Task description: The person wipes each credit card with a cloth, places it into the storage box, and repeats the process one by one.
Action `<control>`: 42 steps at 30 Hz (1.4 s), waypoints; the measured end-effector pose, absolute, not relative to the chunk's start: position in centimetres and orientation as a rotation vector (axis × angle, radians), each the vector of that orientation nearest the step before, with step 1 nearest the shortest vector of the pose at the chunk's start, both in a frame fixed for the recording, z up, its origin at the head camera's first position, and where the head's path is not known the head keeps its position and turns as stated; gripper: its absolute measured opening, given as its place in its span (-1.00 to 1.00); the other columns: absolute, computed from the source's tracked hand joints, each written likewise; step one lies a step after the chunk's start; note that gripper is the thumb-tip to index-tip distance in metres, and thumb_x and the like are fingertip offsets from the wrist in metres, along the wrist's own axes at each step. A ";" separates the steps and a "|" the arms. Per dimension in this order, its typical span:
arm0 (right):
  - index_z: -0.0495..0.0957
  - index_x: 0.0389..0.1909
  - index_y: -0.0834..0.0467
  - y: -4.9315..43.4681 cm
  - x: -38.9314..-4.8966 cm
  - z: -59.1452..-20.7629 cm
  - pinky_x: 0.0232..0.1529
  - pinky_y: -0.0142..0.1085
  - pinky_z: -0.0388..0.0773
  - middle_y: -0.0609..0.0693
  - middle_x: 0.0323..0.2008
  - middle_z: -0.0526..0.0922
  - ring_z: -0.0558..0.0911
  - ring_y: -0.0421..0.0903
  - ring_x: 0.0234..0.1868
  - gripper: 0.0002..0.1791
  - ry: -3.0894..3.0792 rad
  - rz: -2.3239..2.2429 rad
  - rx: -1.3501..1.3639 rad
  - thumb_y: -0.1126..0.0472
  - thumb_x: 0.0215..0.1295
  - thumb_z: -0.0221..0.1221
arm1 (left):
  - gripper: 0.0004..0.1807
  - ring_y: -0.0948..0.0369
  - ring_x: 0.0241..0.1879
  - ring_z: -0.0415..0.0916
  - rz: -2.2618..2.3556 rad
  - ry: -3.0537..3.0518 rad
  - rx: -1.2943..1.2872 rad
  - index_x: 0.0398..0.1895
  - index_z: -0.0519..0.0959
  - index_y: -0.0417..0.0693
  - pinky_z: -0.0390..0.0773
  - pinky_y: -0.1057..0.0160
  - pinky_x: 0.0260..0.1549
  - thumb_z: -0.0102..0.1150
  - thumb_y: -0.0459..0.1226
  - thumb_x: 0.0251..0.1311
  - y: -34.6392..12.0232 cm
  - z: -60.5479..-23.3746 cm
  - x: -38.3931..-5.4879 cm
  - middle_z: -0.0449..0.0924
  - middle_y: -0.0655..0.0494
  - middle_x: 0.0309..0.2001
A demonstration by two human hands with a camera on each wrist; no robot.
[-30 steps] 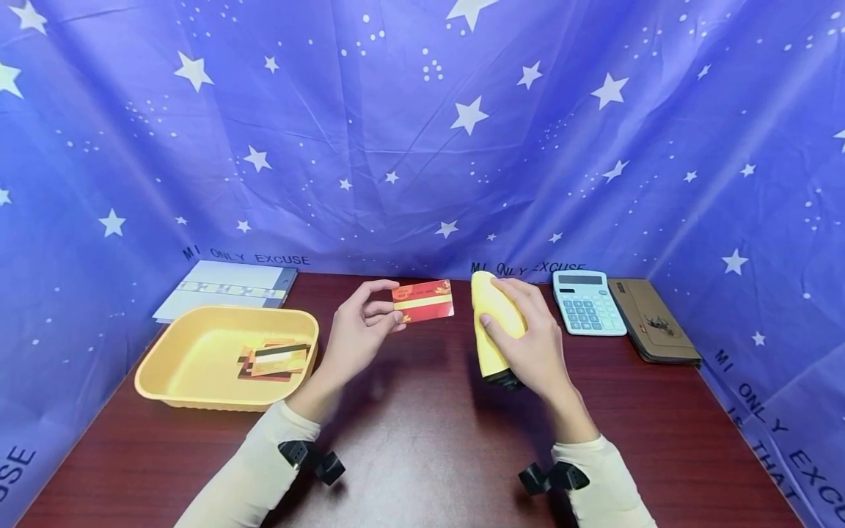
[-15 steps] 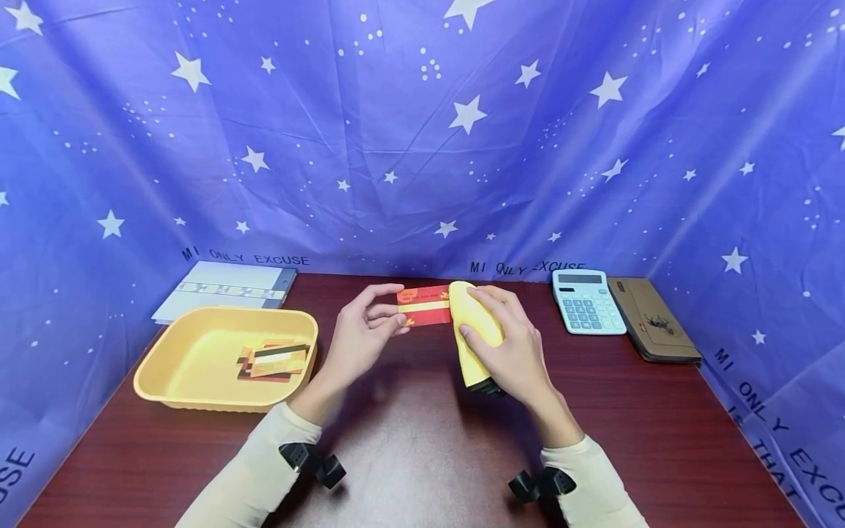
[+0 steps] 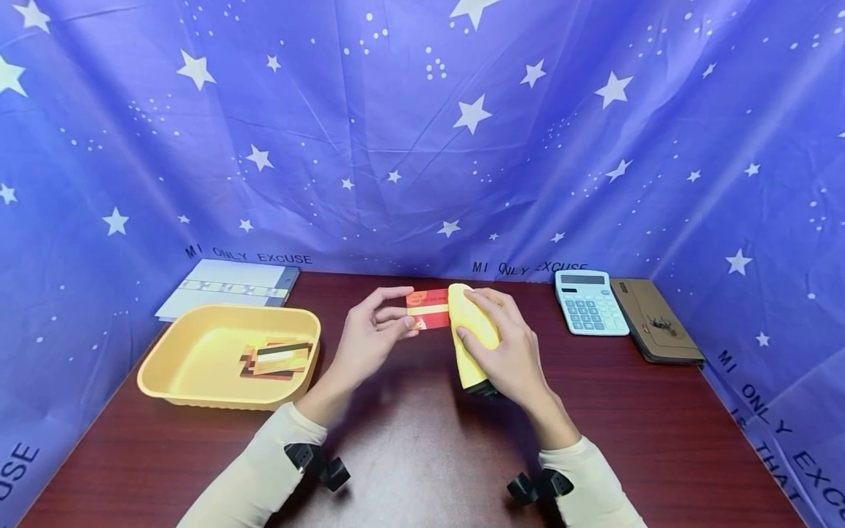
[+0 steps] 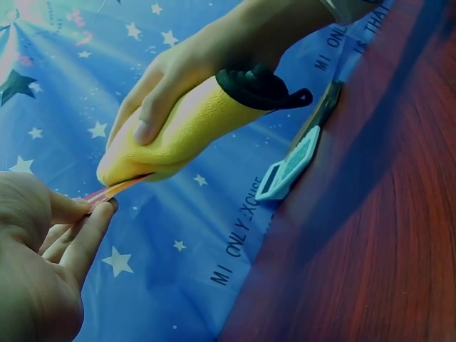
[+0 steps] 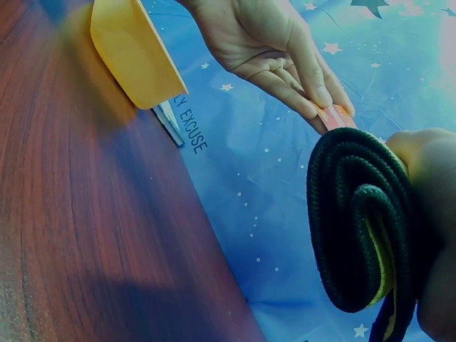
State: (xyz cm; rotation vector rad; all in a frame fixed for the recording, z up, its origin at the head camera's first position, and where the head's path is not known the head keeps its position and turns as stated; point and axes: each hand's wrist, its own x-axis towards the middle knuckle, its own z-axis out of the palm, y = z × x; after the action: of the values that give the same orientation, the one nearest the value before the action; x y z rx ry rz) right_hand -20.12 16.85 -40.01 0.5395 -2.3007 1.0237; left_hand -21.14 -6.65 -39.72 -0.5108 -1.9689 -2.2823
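My left hand (image 3: 370, 330) pinches a red card (image 3: 428, 309) with a pale stripe by its left end, thumb in front. In my right hand (image 3: 508, 341) is a folded yellow cloth (image 3: 472, 337) with dark edging, gripped between thumb and fingers. The cloth overlaps the card's right end and hides it. From the left wrist view, the card (image 4: 117, 188) runs into a fold at the tip of the cloth (image 4: 189, 132). The right wrist view shows the cloth's rolled dark layers (image 5: 360, 214) end-on, with the card (image 5: 335, 117) beyond. Both hands are held above the table.
A yellow basin (image 3: 191, 367) with several cards (image 3: 280, 358) in it stands at the left. Behind it lies a white and grey notebook (image 3: 227, 286). At the back right are a pale blue calculator (image 3: 590, 304) and a brown wallet (image 3: 660, 323). A starry blue curtain (image 3: 396, 110) surrounds the table.
My right hand has moved left with the cloth, from apart from the card to over its right end. Over the last half second, the card has shifted slightly right, with less of it showing.
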 end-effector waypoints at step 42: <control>0.59 0.30 -0.13 14.7 -18.9 -40.4 -0.32 -0.19 0.68 -0.06 0.27 0.58 0.69 -0.07 0.09 -0.37 -2.288 0.993 0.679 0.10 0.16 0.45 | -0.49 0.28 -0.14 0.77 -2.366 -1.954 -0.597 0.32 0.49 -0.38 0.79 -0.06 -0.01 0.19 -0.61 0.27 -5.8 -40.5 -20.9 0.63 -0.56 0.03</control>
State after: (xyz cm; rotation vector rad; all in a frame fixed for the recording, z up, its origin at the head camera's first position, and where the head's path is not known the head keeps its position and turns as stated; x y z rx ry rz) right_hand -18.92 14.75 -40.40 0.6789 -2.2879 0.9925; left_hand -20.86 -5.77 -40.49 -0.5974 -1.9539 -2.3664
